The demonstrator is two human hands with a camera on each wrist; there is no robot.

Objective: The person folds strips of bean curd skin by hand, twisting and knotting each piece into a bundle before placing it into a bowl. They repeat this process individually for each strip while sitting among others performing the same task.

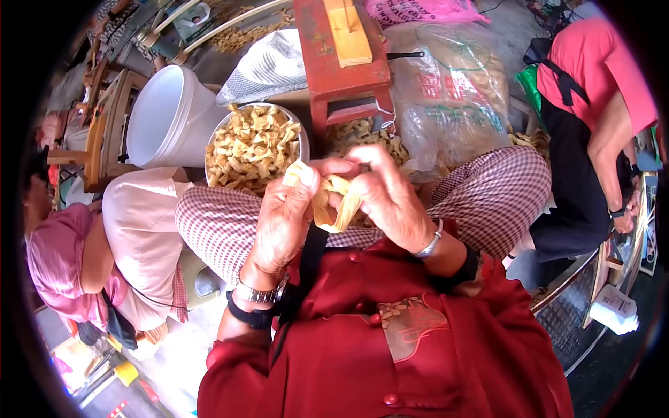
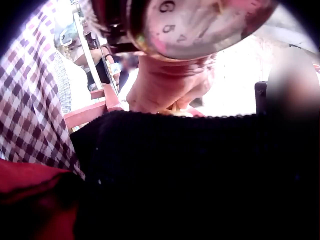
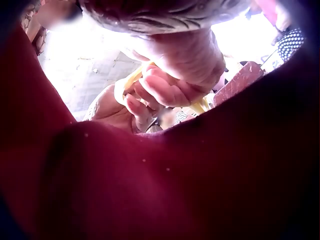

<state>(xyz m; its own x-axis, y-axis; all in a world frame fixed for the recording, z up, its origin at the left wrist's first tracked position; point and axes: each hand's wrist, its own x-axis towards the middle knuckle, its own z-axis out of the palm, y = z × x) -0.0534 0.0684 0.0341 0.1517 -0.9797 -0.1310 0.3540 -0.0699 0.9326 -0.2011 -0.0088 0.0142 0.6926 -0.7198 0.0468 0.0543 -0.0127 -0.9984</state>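
In the head view a pale yellow flat strip (image 1: 338,221) hangs in a loop between my two hands over my lap. My left hand (image 1: 282,212) pinches it between thumb and fingers. From the other side my right hand (image 1: 396,205) grips the loop, fingers curled at its upper edge. The right wrist view has the strip (image 3: 131,80) running across the fingers of both hands. The watch and dark cuff hide most of my left hand (image 2: 170,85) in its own wrist view. Just beyond, a metal basin (image 1: 305,143) holds a heap of yellowish folded pieces (image 1: 254,143).
A white bucket (image 1: 164,115) stands left of the basin. A red wooden stool (image 1: 345,76) carries a wooden block (image 1: 352,45). Clear plastic bags (image 1: 453,90) lie to its right. People sit close on both sides, one in pink (image 1: 59,268) at left, another (image 1: 592,76) at right.
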